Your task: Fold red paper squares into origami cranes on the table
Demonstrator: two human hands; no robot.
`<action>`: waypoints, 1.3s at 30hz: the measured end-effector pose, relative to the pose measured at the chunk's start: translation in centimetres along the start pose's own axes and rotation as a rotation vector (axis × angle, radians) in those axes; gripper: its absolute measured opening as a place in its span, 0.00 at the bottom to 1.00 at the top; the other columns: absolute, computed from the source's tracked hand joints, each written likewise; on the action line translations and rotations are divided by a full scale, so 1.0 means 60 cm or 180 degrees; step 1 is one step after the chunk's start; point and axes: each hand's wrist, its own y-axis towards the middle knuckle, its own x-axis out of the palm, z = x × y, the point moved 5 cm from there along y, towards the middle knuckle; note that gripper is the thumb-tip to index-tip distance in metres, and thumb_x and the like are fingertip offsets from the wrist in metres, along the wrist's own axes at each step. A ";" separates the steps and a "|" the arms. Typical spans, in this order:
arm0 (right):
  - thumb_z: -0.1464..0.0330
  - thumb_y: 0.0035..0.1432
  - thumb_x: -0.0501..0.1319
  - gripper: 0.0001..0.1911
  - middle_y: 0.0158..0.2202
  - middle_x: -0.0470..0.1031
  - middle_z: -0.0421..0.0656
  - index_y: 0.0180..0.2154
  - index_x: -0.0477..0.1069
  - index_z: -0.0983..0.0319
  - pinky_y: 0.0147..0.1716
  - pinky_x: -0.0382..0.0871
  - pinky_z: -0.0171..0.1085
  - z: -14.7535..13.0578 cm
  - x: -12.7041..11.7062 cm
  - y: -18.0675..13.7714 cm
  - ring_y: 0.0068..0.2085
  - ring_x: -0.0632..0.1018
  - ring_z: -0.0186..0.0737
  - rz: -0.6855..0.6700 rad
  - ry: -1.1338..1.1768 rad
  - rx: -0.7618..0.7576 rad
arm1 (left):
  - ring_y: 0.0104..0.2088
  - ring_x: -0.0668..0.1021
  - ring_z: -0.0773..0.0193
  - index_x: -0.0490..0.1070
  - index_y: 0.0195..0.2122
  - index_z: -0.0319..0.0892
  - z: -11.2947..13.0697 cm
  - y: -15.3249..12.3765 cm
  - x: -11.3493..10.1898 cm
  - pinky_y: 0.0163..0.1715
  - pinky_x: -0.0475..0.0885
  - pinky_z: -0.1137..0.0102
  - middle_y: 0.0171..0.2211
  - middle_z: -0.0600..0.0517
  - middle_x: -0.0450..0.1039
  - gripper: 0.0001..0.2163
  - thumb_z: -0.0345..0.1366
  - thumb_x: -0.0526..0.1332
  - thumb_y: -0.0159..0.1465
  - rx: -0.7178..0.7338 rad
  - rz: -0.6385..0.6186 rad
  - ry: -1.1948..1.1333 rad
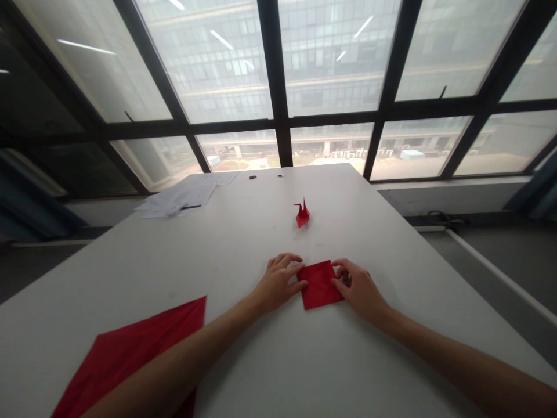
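Note:
A small folded square of red paper (321, 285) lies on the white table between my two hands. My left hand (281, 281) has its thumb and fingers at the square's left edge, pinching it near the upper left corner. At the right edge, my right hand (354, 285) grips the paper with thumb and curled fingers. Beyond the square stands a red paper crane (302, 215), apart from both hands. A larger red sheet (143, 342) lies at the lower left, partly covered by my left forearm.
White papers (183, 194) with a dark pen (190, 207) lie at the table's far left. The white table (243, 232) reaches towards large dark-framed windows. A dark cable (446, 219) rests on the floor at the right.

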 end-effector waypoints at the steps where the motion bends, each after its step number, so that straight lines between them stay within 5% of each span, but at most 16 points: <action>1: 0.73 0.54 0.60 0.14 0.31 0.74 0.39 0.45 0.72 0.59 0.31 0.69 0.36 0.001 0.000 0.001 0.30 0.74 0.38 0.0005 0.0147 0.0049 | 0.57 0.70 0.52 0.72 0.54 0.50 0.000 0.000 0.000 0.58 0.63 0.55 0.54 0.48 0.71 0.19 0.40 0.68 0.62 0.0003 0.0005 -0.0020; 10: 0.68 0.56 0.61 0.16 0.31 0.75 0.41 0.47 0.73 0.63 0.29 0.68 0.38 0.014 -0.006 0.011 0.29 0.73 0.38 0.0173 0.0641 0.0462 | 0.56 0.71 0.55 0.71 0.54 0.49 0.010 0.004 -0.011 0.57 0.63 0.58 0.52 0.49 0.72 0.17 0.38 0.67 0.64 0.0056 0.0137 -0.0250; 24: 0.72 0.59 0.60 0.06 0.35 0.79 0.42 0.36 0.76 0.59 0.41 0.68 0.43 -0.002 -0.025 0.016 0.37 0.76 0.43 0.0517 -0.0138 -0.0255 | 0.49 0.74 0.59 0.75 0.40 0.45 0.029 0.002 -0.035 0.53 0.64 0.62 0.45 0.49 0.76 0.05 0.39 0.63 0.67 0.0502 0.0382 -0.0796; 32: 0.75 0.59 0.60 0.07 0.39 0.78 0.44 0.34 0.74 0.58 0.46 0.69 0.45 -0.014 -0.029 0.016 0.43 0.76 0.45 0.0559 0.0100 -0.0751 | 0.55 0.73 0.56 0.75 0.40 0.45 0.035 0.000 -0.026 0.57 0.61 0.61 0.48 0.48 0.76 0.11 0.45 0.68 0.62 0.0921 0.0157 -0.0942; 39: 0.74 0.60 0.59 0.06 0.36 0.76 0.43 0.36 0.73 0.58 0.43 0.68 0.44 -0.019 -0.030 0.011 0.40 0.75 0.45 0.0461 0.0098 -0.0706 | 0.52 0.75 0.58 0.76 0.38 0.45 0.037 0.002 -0.025 0.56 0.62 0.63 0.45 0.50 0.78 0.08 0.43 0.67 0.63 0.0926 0.0054 -0.0887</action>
